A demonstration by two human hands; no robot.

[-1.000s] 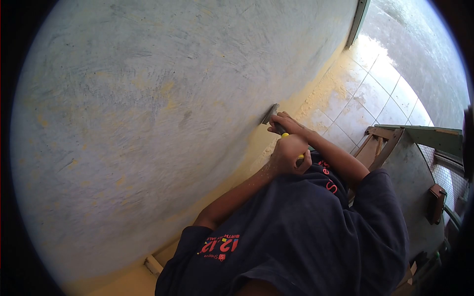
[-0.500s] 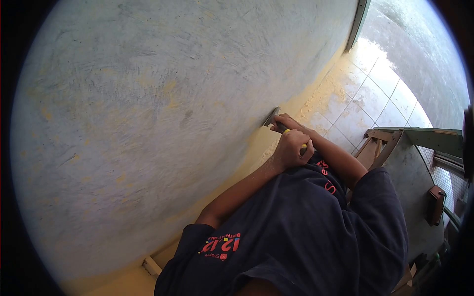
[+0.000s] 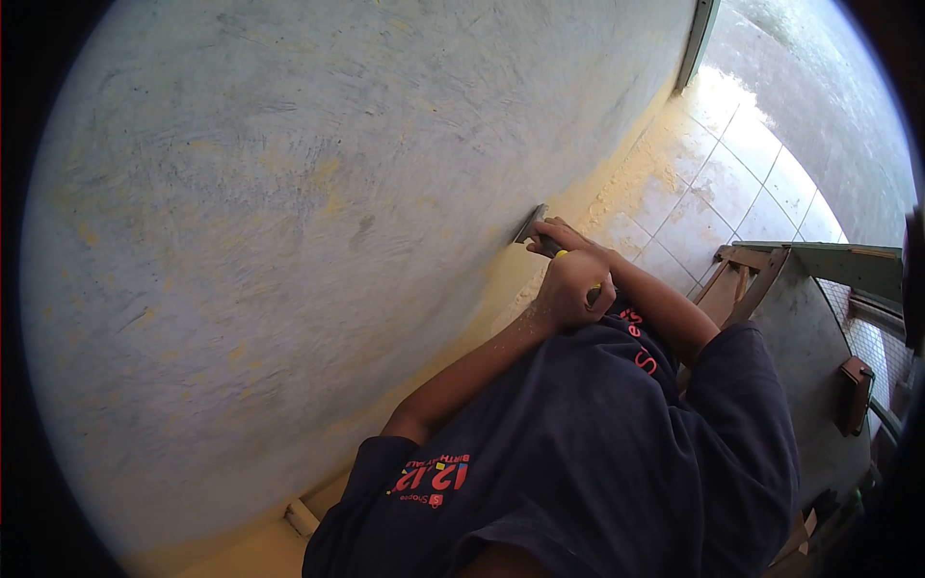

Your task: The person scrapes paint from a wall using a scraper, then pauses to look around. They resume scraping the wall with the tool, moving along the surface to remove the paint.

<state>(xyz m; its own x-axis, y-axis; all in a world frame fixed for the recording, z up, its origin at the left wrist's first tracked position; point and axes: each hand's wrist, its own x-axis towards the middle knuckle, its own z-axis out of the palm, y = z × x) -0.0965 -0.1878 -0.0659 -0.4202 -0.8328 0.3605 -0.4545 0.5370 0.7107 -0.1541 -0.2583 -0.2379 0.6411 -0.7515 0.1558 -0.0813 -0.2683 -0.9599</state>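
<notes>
A scraper point(image 3: 529, 223) has its flat metal blade against the lower part of a scuffed grey-white wall point(image 3: 289, 250). Wrapped round the black and yellow handle, my left hand point(image 3: 575, 287) is closed close to my shirt. My right hand point(image 3: 567, 235) is further forward, closed round the scraper near the blade, its fingers close to the wall. Part of the handle is hidden by both hands. Pale dust speckles my left wrist.
Yellowish dust and flakes point(image 3: 617, 197) lie on the white floor tiles point(image 3: 694, 217) along the wall's foot. To my right stand a wooden frame point(image 3: 747, 279) and a green-edged panel point(image 3: 838, 265), with a brown object point(image 3: 854, 395) beside them. A wooden piece point(image 3: 302, 517) lies low at left.
The scraper's blade and my hands have shifted very slightly upward in view. My left hand has turned a little, covering more of the handle.
</notes>
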